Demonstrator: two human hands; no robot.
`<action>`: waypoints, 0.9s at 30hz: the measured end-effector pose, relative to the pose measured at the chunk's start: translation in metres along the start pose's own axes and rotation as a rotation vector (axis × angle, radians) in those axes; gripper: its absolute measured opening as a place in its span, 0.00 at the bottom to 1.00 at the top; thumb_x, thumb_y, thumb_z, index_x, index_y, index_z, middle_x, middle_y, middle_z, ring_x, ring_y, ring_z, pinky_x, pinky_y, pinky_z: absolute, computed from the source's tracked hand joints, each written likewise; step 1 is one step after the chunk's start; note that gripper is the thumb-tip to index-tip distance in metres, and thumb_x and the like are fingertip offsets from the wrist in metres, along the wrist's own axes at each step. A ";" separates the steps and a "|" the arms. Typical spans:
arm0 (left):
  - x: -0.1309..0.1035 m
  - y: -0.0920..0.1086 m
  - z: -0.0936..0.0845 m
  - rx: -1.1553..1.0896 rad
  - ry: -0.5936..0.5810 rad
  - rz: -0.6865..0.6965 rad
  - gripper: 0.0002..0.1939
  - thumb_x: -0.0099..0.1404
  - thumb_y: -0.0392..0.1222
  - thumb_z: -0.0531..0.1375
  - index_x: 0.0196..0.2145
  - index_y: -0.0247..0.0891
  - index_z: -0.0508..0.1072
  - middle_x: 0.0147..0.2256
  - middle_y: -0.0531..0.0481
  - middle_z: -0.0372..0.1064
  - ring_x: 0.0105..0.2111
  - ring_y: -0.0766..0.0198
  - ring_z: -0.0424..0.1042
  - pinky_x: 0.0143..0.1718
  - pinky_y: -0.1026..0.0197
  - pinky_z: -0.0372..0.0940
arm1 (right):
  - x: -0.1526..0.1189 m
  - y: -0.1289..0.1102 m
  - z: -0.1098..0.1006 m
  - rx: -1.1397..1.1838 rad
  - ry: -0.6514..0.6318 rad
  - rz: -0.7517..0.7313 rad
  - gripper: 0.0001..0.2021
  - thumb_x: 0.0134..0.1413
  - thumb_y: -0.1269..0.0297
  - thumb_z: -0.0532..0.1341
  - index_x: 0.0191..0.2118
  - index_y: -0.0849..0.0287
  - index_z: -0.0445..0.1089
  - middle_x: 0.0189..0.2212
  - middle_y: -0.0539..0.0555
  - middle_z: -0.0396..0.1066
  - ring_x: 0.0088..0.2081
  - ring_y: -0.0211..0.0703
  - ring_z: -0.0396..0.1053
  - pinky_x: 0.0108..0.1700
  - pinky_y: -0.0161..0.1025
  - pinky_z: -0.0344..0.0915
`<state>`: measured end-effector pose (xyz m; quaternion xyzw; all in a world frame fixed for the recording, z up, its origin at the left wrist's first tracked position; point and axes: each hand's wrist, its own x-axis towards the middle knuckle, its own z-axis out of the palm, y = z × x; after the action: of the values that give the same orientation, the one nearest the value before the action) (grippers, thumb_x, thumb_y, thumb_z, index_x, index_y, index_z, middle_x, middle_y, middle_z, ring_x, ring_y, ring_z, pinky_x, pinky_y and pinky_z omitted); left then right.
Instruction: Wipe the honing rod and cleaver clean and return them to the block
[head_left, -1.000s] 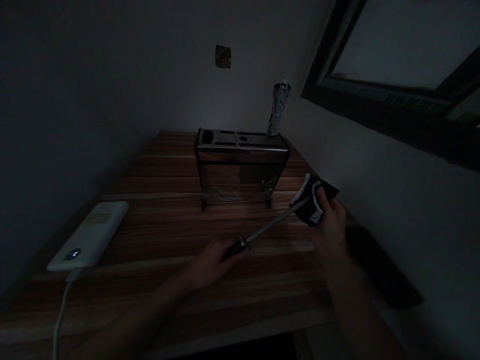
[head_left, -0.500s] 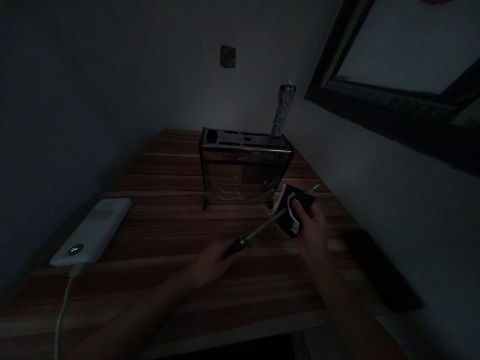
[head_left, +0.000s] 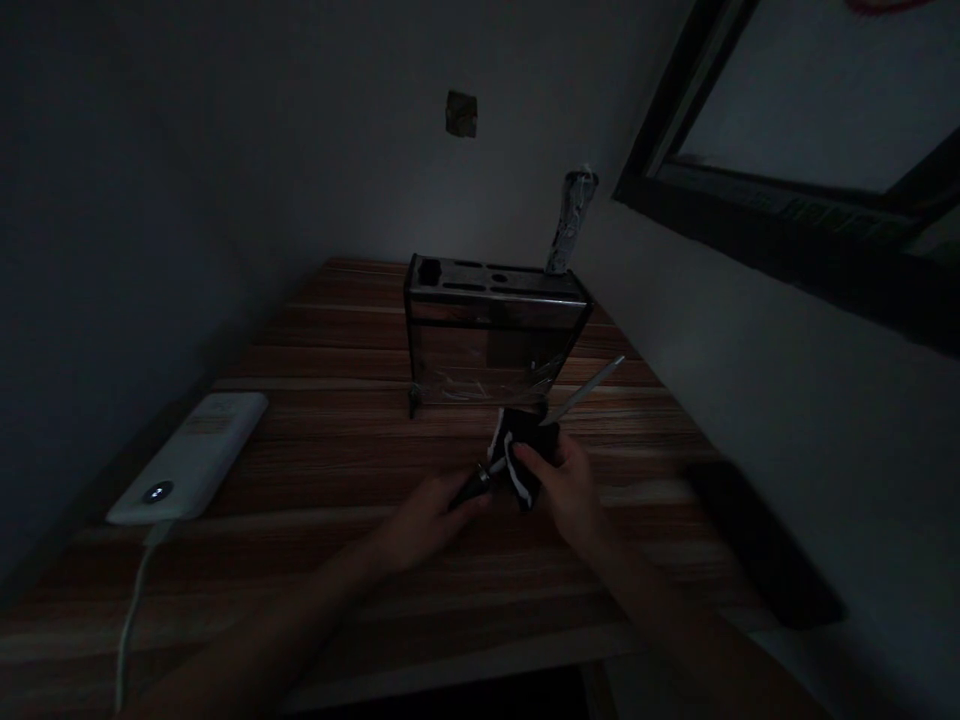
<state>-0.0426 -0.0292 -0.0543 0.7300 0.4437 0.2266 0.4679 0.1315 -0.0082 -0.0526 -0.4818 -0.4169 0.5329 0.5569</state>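
My left hand is wrapped round the black handle of a long metal rod, which slants up to the right. In my right hand a black cloth with white edges is folded around the rod, close to the handle. The rod's far part sticks out bare beyond the cloth. Just behind them stands a knife block with a slotted top and a see-through front. A wrapped, patterned handle rises from its right end.
A white power bank with a lit display and a cable lies on the left of the wooden table. At the right edge is a dark flat object, beside the wall. A dark frame is at upper right.
My right hand and the cloth have slid down the rod toward the handle, to the left and nearer me. More of the rod's far end is now bare. My left hand has hardly moved.
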 end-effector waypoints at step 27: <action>0.000 0.000 0.000 -0.026 0.017 -0.017 0.14 0.63 0.46 0.50 0.40 0.36 0.69 0.33 0.52 0.69 0.31 0.66 0.66 0.34 0.66 0.61 | -0.002 -0.007 0.002 -0.077 -0.065 -0.027 0.15 0.34 0.62 0.68 0.32 0.58 0.68 0.28 0.49 0.72 0.30 0.39 0.69 0.32 0.35 0.67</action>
<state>-0.0422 -0.0290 -0.0541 0.7181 0.4509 0.2346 0.4754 0.1307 -0.0096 -0.0457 -0.4797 -0.4613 0.5242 0.5313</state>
